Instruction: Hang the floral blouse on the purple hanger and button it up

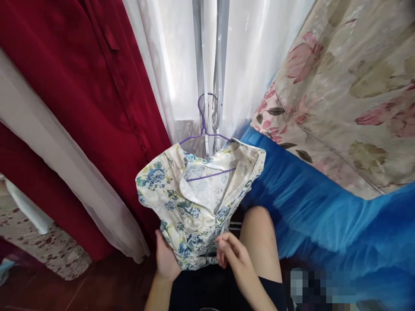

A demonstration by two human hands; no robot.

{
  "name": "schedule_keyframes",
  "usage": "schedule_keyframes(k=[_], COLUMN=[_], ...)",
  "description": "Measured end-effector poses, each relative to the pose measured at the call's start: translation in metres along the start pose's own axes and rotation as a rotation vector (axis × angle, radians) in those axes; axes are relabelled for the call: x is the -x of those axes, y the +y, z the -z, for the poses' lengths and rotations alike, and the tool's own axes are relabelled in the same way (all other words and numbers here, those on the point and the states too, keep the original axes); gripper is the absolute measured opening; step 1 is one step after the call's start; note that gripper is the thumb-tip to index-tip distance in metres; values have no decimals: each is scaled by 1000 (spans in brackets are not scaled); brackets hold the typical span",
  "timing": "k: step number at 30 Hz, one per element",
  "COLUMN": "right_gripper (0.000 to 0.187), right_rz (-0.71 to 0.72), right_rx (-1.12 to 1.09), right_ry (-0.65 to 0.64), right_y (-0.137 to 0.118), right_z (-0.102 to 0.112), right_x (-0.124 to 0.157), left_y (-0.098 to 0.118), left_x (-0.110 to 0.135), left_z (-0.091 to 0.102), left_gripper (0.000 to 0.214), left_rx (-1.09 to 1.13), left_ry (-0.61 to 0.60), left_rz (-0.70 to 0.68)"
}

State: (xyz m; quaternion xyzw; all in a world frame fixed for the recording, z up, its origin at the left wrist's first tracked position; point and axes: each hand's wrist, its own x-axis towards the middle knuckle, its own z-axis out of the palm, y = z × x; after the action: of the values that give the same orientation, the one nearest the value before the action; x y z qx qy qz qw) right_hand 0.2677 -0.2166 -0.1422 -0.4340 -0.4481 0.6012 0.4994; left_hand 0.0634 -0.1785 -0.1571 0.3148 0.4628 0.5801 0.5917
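A cream blouse (171,207) with blue and yellow-green flowers hangs on a purple hanger (203,125), its wide neckline facing up. My left hand (167,259) holds the blouse at its lower left side, the fingers hidden behind the fabric. At the lower front opening, my right hand (235,255) is curled, with thumb and fingertips pinched at the cloth edge. The hanger's hook rises in front of hanging grey-white straps (220,56). One shoulder of the blouse sits out to the left, the other tilts up to the right.
Long red fabric (123,108) and a white drape (81,151) hang on the left. Sheer white cloth (256,52) is behind the hanger. To the right are floral fabric (324,116) and blue tulle (311,216). A bare knee (259,224) is close below.
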Motion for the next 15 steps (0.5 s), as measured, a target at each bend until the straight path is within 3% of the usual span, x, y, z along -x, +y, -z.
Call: schedule_keyframes(k=[3, 8, 11, 15], right_gripper=[38, 32, 30, 24], right_rz=[18, 157, 175, 173], right_rx=[120, 264, 345, 444], right_ry=[-20, -76, -14, 72], right_y=[-18, -35, -32, -25], right_z=[-7, -15, -14, -17], right_x=[-23, -57, -70, -79], left_y=[0, 3, 3, 5], left_x=[8, 14, 17, 18], left_z=[9, -14, -20, -12], left_gripper=[72, 75, 71, 64], left_rx=[100, 91, 86, 13], left_ry=[9, 107, 110, 108], left_rz=[74, 81, 130, 162])
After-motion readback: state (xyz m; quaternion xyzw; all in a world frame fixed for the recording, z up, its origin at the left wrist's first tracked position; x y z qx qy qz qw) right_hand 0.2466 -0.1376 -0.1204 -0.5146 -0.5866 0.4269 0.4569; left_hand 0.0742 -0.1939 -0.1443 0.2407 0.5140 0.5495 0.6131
